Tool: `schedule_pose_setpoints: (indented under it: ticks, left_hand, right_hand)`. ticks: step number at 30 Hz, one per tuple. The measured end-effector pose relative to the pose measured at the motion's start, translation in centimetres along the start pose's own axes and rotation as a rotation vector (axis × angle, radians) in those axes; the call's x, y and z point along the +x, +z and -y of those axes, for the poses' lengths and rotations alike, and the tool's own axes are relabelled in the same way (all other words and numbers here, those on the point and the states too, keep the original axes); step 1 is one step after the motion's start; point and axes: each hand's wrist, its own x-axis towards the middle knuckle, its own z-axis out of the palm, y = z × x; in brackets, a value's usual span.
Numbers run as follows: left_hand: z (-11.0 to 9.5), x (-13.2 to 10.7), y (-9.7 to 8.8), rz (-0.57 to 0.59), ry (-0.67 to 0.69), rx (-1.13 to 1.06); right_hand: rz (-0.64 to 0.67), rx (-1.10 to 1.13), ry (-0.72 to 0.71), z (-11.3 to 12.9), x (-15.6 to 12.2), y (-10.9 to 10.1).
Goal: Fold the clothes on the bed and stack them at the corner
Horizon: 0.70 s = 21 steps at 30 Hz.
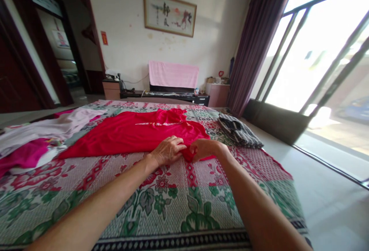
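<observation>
A red T-shirt (pixel 123 135) with a line of white print lies spread sideways on a floral bedspread (pixel 138 212), its near edge toward me. My left hand (pixel 170 150) rests on that near edge, palm down, with the fingers stretched over the cloth. Just to its right, my right hand (pixel 203 148) is closed on a bunched bit of the same shirt, thumb and fingers curled together. The cloth inside that grip is partly hidden.
At the left is a loose pile with a pale garment (pixel 66 126) and a magenta one (pixel 29 155). A folded grey striped garment (pixel 239 130) sits near the bed's right edge. Beyond the bed stands a low cabinet under a pink cloth (pixel 173 75); glass doors (pixel 323 62) are at right.
</observation>
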Motion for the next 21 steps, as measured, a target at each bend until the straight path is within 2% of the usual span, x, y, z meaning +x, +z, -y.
schedule_pose_setpoints:
  ticks: [4,8,12,15,18,21]
  left_hand:
    - [-1.0,0.8,1.1,-0.041,-0.024,-0.144]
    - [-1.4,1.0,1.4,-0.113,-0.174,-0.173]
    - [-1.5,1.1,1.3,-0.141,-0.323,-0.216]
    - [-1.4,1.2,1.3,-0.166,-0.405,-0.278]
    - [-1.5,1.2,1.2,-0.191,-0.39,-0.314]
    - [-1.7,1.0,0.9,-0.185,-0.261,-0.325]
  right_hand:
    - [-0.018,-0.006,-0.023,-0.8,0.7,0.2]
    - [0.009,0.071,-0.018,-2.1,0.1,-0.7]
    - [0.065,-0.008,0.1,-1.9,-0.6,-1.4]
    - [-0.01,-0.078,0.104,-1.8,-0.4,-1.0]
    - [-0.112,-0.095,0.087,-2.3,-0.5,-1.0]
    - [-0.015,-0.054,0.135,-3.1,-1.6,-2.0]
